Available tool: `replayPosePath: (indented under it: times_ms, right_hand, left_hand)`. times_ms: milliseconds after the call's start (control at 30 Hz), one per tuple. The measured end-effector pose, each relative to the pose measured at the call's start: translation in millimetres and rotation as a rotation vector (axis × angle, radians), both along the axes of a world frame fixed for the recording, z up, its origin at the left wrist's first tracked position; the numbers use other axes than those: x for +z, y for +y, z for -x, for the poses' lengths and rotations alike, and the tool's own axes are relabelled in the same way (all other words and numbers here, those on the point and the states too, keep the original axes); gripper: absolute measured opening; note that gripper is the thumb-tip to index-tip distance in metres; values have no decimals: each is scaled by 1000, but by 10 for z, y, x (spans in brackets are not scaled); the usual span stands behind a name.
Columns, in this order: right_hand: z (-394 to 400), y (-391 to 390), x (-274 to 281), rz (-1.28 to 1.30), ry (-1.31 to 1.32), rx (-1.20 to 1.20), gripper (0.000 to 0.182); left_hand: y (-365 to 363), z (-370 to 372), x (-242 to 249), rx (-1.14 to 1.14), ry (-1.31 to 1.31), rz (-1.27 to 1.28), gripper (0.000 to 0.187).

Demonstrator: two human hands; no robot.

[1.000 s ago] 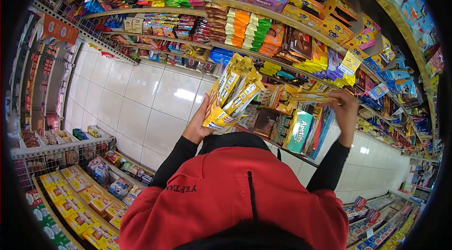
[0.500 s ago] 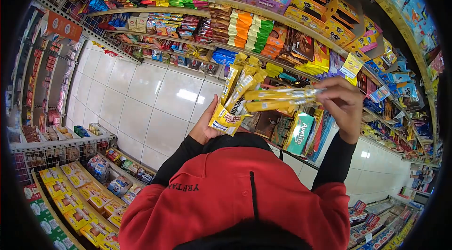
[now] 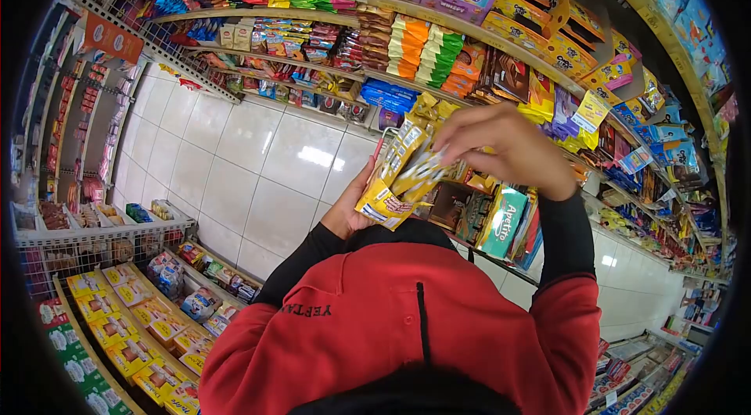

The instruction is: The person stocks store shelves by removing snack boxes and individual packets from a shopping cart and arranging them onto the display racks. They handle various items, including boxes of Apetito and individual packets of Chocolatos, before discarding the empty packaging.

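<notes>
My left hand (image 3: 350, 209) grips the lower end of a bundle of yellow snack packets (image 3: 397, 176) held up in front of the shelves. My right hand (image 3: 504, 147) is curled over the upper end of the same bundle, fingers touching the packets' tops. Both arms are in black sleeves under a red top. Behind the hands a shelf (image 3: 485, 33) carries rows of snack bars, chocolate packs and boxes. A green Apetito pack (image 3: 502, 222) stands on a lower shelf just under my right wrist.
A white tiled floor (image 3: 235, 157) runs along the aisle. A low rack of yellow and green packets (image 3: 117, 337) stands at the lower left, with a wire basket (image 3: 86, 247) of goods above it. More stocked shelves line the far right.
My right hand, which was out at the shelf a second ago, drew yellow packets leftward and now rests on the bundle in my left hand. The bundle has shifted slightly right.
</notes>
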State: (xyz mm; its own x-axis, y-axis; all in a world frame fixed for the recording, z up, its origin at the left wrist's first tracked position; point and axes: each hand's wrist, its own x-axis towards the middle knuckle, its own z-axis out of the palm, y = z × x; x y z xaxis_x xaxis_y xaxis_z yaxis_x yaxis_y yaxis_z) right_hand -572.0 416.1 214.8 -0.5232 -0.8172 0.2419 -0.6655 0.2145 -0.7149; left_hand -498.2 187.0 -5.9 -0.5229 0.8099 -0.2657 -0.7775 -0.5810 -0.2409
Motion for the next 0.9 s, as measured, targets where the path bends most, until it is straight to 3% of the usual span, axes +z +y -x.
replayPosePath:
  times_ms: [167, 333, 467, 500, 567, 600, 700, 733, 900]
  right_hand:
    - [-17, -207, -166, 7, 31, -48, 14]
    - [-335, -401, -493, -59, 357, -487, 30]
    - [-531, -466, -516, -28, 298, -423, 42]
    - [-450, -433, -497, -29, 296, -427, 42]
    - [-326, -385, -441, -91, 439, -742, 44]
    - [-311, -432, -504, 56, 389, -736, 49]
    - [-489, -579, -658, 91, 341, -549, 48]
    - [-552, -577, -623, 109, 342, -541, 38]
    - [-356, -338, -895, 157, 349, -627, 21]
  left_hand:
    - [6, -27, 35, 21, 59, 94, 64]
    - [-32, 46, 87, 46, 48, 70, 65]
    - [-50, 57, 84, 90, 164, -8, 65]
    - [-47, 66, 103, 82, 218, 83, 64]
    - [-25, 67, 109, 69, 271, 171, 63]
    - [-15, 86, 112, 103, 246, 247, 61]
    - [-9, 91, 150, 150, 305, 392, 61]
    - [-19, 96, 168, 172, 390, 463, 61]
    - [-74, 94, 0, 199, 399, 550, 62]
